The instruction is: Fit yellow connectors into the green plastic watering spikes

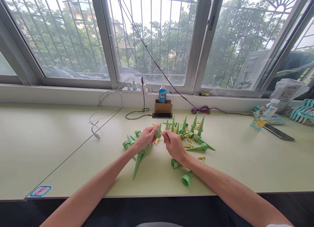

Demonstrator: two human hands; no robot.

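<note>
Two bare hands work above a pale green surface [235, 164] in front of barred windows [152, 40]. The left hand [148, 137] grips a green plastic spike [159, 131], its fingers closed around the spike's left side. The spike stands nearly upright in that grip, point up and wider end down, with its right side facing the other hand. The right hand [173, 144] is just to the right, its fingers curled in and their tips close beside the spike; whether they pinch something small, I cannot tell.

Behind and to the right of the hands, several standing spikes [201, 125] point upward among scattered small yellow pieces [201, 158], with other spikes lying flat near them. More lying spikes [137, 164] are heaped beside and partly beneath the left hand. Near the right forearm, two spikes [186, 180] lie with their hollow ends toward the viewer.

Farther back, a phone [162, 115] rests against a cardboard box [163, 107], and a blue bottle [162, 94] stands behind them
</note>
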